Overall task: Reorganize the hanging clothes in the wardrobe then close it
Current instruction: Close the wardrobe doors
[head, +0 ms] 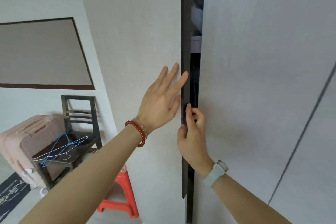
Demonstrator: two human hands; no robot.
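The wardrobe (254, 78) fills the right half of the view, its two pale doors nearly together with only a narrow dark gap between them. The left hand (160, 100) is raised with the arm stretched forward and up, fingers straight and slightly spread, the palm flat toward the left door (141, 42); the fingertips (184, 74) reach the door's dark edge strip (185, 23). A red bead bracelet (138, 132) circles that wrist. The right hand (192, 132) sits lower, just beside the gap, its fingers curled round the dark edge strip of the left door and the thumb pressed on the strip's front; a pale watch (217, 171) is on that wrist. Through the gap a shelf (196, 43) shows, with something pale above it, possibly folded cloth, and darkness below where the hanging clothes cannot be made out. Off to the left, a dark chair (80, 114) carries wire hangers (61, 149), a pink suitcase (20, 143) stands beside it, and a red stool (123, 200) sits on the floor near the door
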